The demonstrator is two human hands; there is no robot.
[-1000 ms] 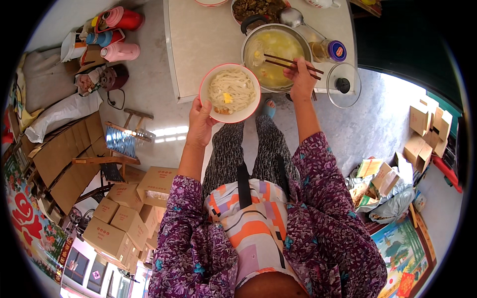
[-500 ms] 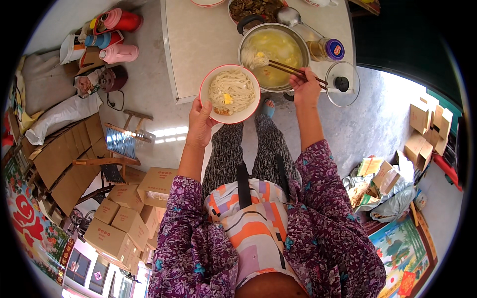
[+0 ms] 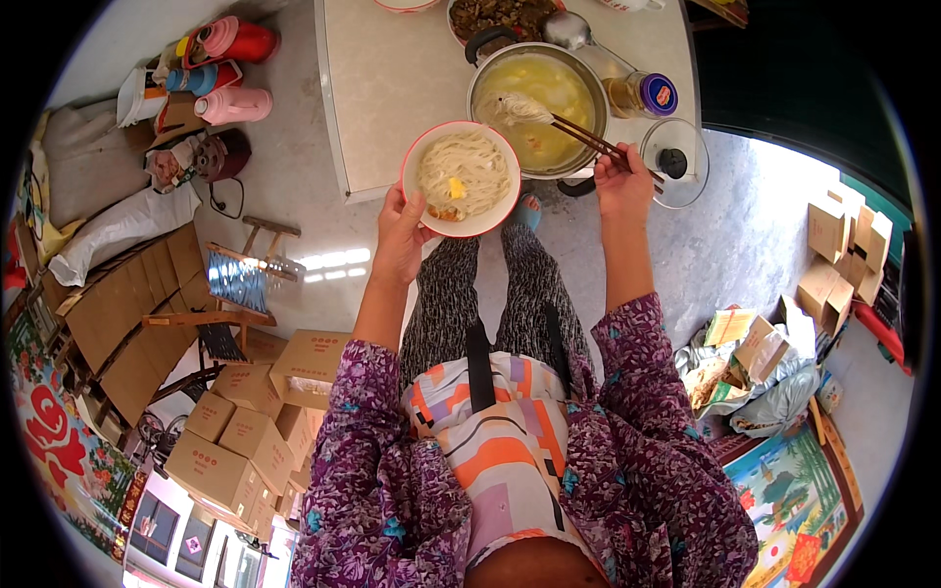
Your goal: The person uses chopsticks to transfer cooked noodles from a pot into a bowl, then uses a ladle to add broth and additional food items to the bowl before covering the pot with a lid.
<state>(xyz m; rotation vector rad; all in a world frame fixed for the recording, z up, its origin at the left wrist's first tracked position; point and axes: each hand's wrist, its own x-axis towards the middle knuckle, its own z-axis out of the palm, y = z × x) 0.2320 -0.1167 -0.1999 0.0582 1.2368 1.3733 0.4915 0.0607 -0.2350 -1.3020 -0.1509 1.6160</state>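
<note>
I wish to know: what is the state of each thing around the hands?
Bowl: in the left hand, holding noodles
Chopsticks: in the right hand, gripping a noodle clump
Pot: uncovered, containing yellowish liquid
Glass lid: off the pot
Jar: capped
Ladle: lying outside the pot

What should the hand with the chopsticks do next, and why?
Probably the right hand should bring the chopsticks a little left and lower their noodles into the bowl. The chopsticks have a clump over the pot, and the left hand holds the bowl close by the pot's edge, with noodles already in it.
</note>
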